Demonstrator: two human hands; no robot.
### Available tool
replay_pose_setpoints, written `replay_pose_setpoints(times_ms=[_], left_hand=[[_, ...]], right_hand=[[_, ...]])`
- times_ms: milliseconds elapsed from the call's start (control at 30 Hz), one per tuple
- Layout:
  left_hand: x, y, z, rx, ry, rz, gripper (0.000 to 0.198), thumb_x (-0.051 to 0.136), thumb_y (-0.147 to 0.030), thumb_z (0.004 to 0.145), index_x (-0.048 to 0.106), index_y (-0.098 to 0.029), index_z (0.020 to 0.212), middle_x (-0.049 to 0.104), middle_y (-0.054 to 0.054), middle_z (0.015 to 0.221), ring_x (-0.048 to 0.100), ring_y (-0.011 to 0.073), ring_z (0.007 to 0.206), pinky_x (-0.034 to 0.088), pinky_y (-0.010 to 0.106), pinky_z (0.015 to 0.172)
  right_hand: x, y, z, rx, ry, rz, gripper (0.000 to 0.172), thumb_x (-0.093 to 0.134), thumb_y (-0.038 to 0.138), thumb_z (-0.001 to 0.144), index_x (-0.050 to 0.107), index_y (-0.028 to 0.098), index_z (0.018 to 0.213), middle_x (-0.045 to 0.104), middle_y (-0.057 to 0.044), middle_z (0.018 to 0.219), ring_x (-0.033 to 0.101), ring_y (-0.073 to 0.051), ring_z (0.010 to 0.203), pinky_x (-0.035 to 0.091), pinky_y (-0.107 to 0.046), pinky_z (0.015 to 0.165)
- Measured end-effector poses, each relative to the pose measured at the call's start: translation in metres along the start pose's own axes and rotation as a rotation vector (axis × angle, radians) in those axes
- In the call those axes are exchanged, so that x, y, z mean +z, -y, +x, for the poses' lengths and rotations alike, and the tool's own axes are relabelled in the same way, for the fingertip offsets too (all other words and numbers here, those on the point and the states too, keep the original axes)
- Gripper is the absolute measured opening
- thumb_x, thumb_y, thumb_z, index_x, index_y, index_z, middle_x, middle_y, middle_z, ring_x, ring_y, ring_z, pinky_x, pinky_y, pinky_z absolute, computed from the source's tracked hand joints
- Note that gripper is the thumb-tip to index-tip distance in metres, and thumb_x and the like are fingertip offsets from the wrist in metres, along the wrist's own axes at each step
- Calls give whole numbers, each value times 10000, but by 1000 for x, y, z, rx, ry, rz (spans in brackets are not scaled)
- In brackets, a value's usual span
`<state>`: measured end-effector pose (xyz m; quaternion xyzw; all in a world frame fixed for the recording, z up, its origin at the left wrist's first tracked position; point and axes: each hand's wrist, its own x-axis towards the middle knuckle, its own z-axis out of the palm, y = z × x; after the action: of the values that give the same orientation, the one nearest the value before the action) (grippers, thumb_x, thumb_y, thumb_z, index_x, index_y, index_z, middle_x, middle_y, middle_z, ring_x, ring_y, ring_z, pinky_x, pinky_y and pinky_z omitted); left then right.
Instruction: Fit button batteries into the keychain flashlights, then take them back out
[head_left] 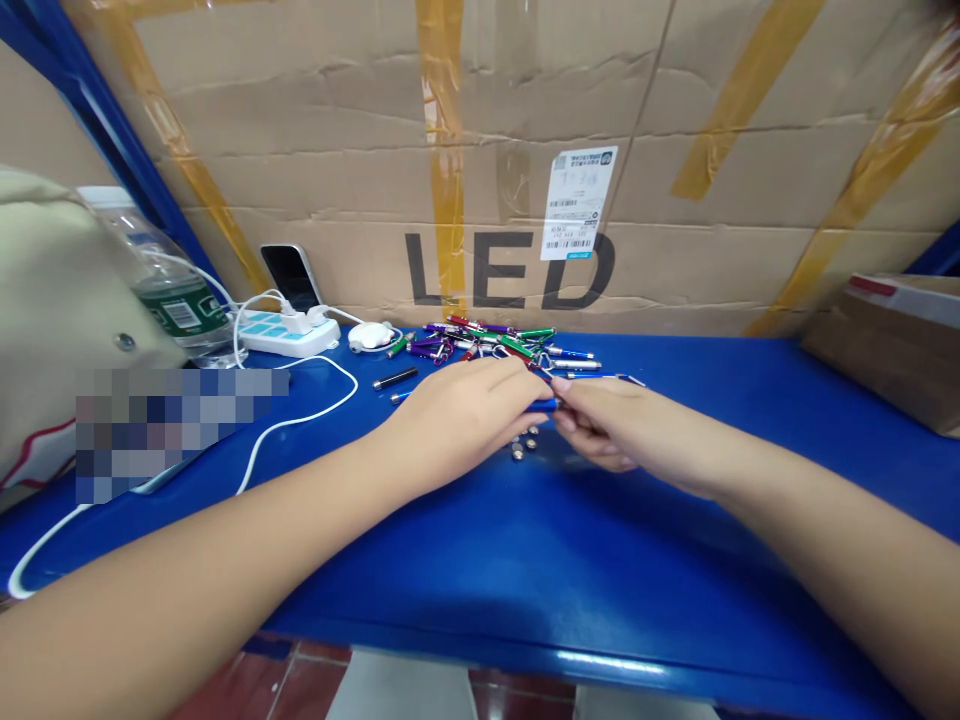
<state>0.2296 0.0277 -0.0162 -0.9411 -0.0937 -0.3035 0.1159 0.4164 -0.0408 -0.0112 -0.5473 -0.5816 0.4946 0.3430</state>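
My left hand (469,410) is closed around a slim blue metal penlight (541,405), with one end sticking out past the fingers toward the right. At that end, the fingertips of my right hand (604,420) pinch it. The left hand covers most of its length. A blue tube end (401,397) shows left of my left hand; I cannot tell whether it belongs to the same piece. Below the hands lie several small round button cells (517,450). Behind them is a pile of coloured penlights (480,340) with clips and rings. A black tube (395,379) lies to the left.
A large cardboard carton (337,190) stands along the back of the blue table (480,580). At left are a white power strip (292,335), a phone (289,275), cables, a plastic bottle (180,305) and a pale bag (67,300). Another box (892,340) sits at right.
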Motion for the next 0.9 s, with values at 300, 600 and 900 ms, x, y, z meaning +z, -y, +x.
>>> replay_pose_setpoints(times_ms=[300,600,900], left_hand=[[1,1,0,98,-99,231,238,435,-228,1007,645,-154,1090,725,59,936,663,175,849,494,282,737],[-2,-2,3,-18,-8,190,354,396,-361,1016,672,-140,1016,693,54,819,641,191,763,461,289,687],[-8,6,7,-416,280,-424,286,452,-326,985,687,-170,943,715,15,893,624,164,822,430,260,760]], right_hand=[[7,4,2,201,75,417,436,251,328,1003,340,208,593,198,100,424,74,-61,386,116,-167,347],[7,-4,5,10,74,346,371,312,284,973,360,211,612,212,97,459,100,-66,414,135,-188,377],[10,-23,21,-238,-131,-110,353,393,447,964,388,223,691,360,76,543,277,-80,454,258,-236,448]])
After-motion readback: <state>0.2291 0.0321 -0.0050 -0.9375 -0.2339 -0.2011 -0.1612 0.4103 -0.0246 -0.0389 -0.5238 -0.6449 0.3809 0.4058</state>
